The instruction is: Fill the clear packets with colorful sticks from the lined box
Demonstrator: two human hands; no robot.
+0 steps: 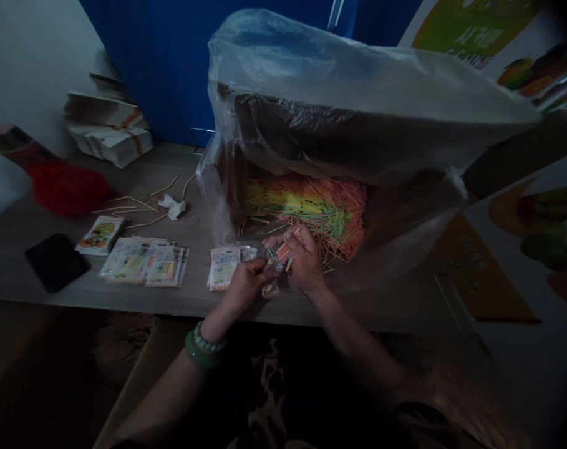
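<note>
My left hand (246, 282), with green and pale bead bracelets on its wrist, pinches a small clear plastic packet (271, 282) at the table's front edge. My right hand (302, 257) is closed on a small bunch of coloured sticks (283, 252), their ends at the packet's mouth. Just behind the hands, a heap of thin coloured sticks (320, 209) in pink, yellow, green and orange lies inside a cardboard box (395, 224) lined with a large clear plastic bag (358, 93).
Filled printed packets (145, 260) lie in a row to the left, with a few more (223, 267) beside my left hand. A black phone (56, 260), a red net bag (68, 187), loose sticks, a crumpled white scrap (172, 206) and a stack of flat cartons (106, 128) sit further left.
</note>
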